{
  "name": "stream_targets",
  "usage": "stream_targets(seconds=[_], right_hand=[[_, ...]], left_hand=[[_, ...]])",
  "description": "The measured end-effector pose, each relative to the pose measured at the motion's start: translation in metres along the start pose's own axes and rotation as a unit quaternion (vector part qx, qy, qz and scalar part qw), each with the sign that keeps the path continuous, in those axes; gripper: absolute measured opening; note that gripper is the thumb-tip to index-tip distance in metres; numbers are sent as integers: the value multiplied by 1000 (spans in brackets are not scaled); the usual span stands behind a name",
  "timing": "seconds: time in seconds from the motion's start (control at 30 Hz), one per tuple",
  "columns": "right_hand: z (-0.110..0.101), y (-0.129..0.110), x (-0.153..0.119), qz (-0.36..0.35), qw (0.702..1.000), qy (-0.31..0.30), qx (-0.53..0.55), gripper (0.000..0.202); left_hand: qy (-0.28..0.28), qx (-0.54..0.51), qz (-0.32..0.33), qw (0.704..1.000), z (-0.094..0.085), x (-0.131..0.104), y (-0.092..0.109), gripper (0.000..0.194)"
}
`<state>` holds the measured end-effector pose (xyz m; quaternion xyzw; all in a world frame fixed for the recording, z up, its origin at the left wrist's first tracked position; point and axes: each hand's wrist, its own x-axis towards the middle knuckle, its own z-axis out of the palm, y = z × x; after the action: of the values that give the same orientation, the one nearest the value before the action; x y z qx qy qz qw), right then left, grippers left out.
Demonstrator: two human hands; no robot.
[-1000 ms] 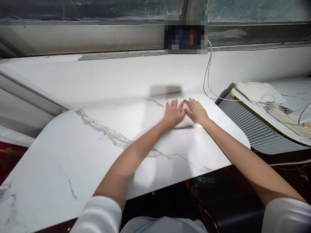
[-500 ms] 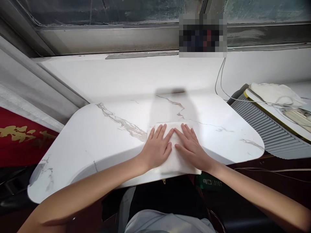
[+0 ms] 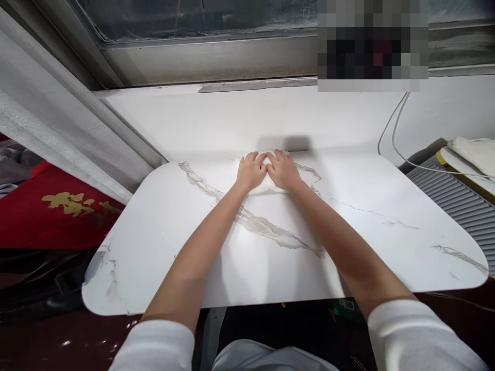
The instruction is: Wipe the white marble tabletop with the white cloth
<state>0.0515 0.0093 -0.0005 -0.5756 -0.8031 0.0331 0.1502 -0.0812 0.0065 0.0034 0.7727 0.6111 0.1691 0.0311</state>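
Two flat hands on a white cloth [image 3: 266,187].
The left hand [image 3: 250,172] and right hand [image 3: 283,172] press open on it, near the middle of the white table's [image 3: 154,221] back edge. I can't tell how much is done or left. Grey streaks cross the table; behind are a white wall [image 3: 232,118] and dark window [image 3: 247,18].

One table [image 3: 386,196], white, marble-patterned, with rounded corners. Shows broad grey-brown veining [image 3: 270,229] running diagonally from far left towards near centre; finer veins to the right, further markings at both ends. Bears one white cloth [image 3: 267,186], flat on the top, near the far edge, roughly mid-length, partly covered from above.
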Motion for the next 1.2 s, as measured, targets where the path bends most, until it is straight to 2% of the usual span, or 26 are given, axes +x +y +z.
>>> stream_targets(seconds=[0.13, 0.3, 0.43, 0.63, 0.7, 0.77, 0.83, 0.9, 0.97, 1.1, 1.2], right_hand=[[2, -1, 7, 2, 1000, 11, -9, 56], [-3, -15, -26, 24, 1000, -12, -12, 56], [-4, -37, -78, 31, 999, -24, -4, 59], [-7, -76, -180, -72, 993, -64, 70, 63], [-11, -88, -200, -104, 987, -84, 92, 65], [-14, -98, -204, -112, 981, -118, 104, 66], [-13, -108, -191, -103, 978, -149, 104, 66], [-7, -117, -163, -91, 979, -157, 96, 66], [4, -126, -124, -80, 984, -133, 83, 63], [30, -144, -39, -71, 995, -33, 56, 60], [45, -152, 13, -47, 998, -11, 49, 60]], left_hand=[[-9, 2, -1, 1000, 1, 6, -4, 49], [-30, 14, 5, 999, -6, -23, 3, 49], [-43, 6, 31, 999, -18, -79, 5, 49], [-35, -10, 62, 997, -46, -200, 0, 50], [-37, -11, 66, 997, -54, -229, -3, 51], [-43, -7, 58, 997, -60, -244, -10, 52], [-46, 4, 40, 998, -62, -243, -22, 52], [-41, 21, 18, 999, -61, -224, -41, 52], [-37, 32, 5, 999, -59, -192, -67, 51], [-30, 28, 8, 999, -56, -111, -124, 51], [-41, 27, -5, 999, -57, -62, -152, 52]])
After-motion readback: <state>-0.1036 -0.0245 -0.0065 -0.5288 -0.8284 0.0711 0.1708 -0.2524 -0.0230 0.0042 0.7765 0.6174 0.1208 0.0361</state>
